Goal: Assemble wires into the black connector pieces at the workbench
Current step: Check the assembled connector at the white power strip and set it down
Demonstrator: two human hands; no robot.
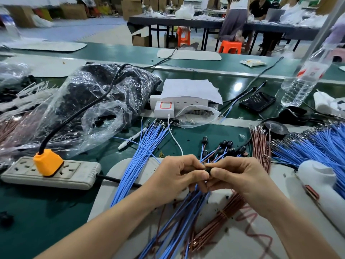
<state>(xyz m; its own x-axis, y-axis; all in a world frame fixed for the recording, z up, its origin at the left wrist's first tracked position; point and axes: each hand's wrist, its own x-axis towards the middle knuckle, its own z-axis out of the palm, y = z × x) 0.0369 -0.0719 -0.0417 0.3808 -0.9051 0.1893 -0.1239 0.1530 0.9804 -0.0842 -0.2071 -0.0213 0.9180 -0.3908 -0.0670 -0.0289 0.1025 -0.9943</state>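
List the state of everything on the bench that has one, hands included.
Left hand: pinches the black connector.
Right hand: pinches the same connector from the other side.
Orange plug: seated in the power strip.
Plastic bag: open at the mouth.
Water bottle: standing.
Phone: flat, screen dark.
Finished connectors: wired, piled beyond the hands.

Two bare hands, left hand (177, 174), right hand (240, 176), forearms (112, 227) left uncovered down to the frame's lower edge, thumbnails (214, 172) seen trimmed short, plain, rounded
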